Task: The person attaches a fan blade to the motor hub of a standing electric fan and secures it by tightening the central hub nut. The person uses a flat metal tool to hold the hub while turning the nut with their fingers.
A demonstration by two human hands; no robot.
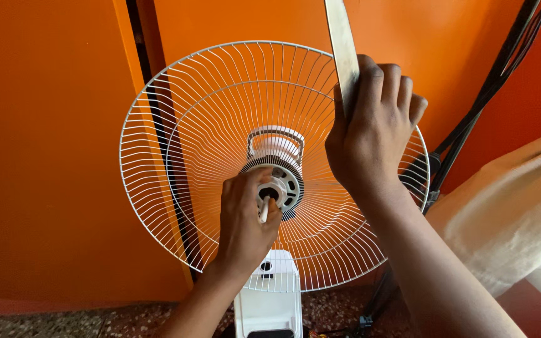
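Note:
A white wire fan guard stands upright on a white fan stand, with the motor hub at its centre and no blades mounted. My left hand is at the hub, fingers closed around the white motor shaft. My right hand is raised in front of the guard's right side and grips a long flat pale blade-like piece that rises out of the frame's top.
An orange wall fills the background. Black cables hang at the right, beside a beige cloth. A speckled floor shows at the bottom.

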